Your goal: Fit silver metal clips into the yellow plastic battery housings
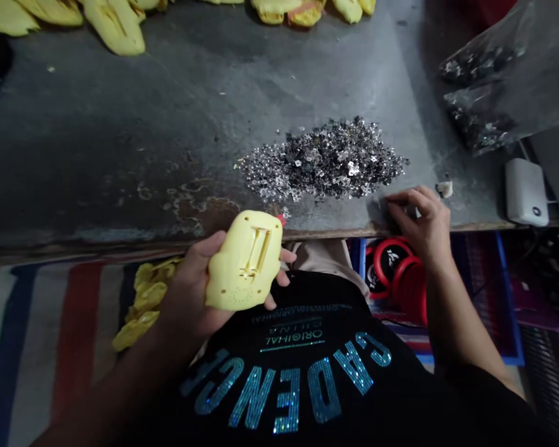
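My left hand (190,279) holds a yellow plastic toy body (245,261) up over the table's near edge, with its back and a recessed rectangular compartment facing up. A small red piece (281,220) sticks out at the toy's top corner. My right hand (422,220) rests with curled fingers on the grey table (121,143), close to the lower right side of a glittering heap of small silver and black pieces (326,161). That hand appears to hold nothing, though its palm side is hidden.
Yellow plastic shells (114,25) lie along the table's far edge. Clear bags of dark parts (479,105) and a white power bank (526,192) sit at the right. Below the table are red-and-black round objects (394,270) and yellow pieces (144,304) on striped cloth.
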`<act>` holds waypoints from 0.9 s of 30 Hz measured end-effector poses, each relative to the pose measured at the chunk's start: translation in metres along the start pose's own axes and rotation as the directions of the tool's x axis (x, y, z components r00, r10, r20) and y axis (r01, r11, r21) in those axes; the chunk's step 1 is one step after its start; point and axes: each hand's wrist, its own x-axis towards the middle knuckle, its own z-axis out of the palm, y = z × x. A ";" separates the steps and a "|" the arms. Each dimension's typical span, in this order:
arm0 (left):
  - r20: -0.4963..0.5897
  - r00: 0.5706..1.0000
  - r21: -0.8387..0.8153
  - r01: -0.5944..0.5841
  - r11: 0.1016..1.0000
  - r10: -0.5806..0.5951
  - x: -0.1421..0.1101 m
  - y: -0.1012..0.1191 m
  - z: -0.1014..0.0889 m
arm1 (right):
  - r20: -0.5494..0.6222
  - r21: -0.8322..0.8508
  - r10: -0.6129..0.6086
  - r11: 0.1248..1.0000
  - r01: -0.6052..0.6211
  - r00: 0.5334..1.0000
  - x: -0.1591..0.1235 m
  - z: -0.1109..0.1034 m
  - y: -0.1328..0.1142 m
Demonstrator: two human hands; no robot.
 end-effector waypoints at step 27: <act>-0.236 0.971 -0.211 -0.027 0.977 -0.024 -0.021 -0.006 -0.013 | 0.147 -0.076 -0.182 0.978 0.194 0.972 0.014 0.053 -0.066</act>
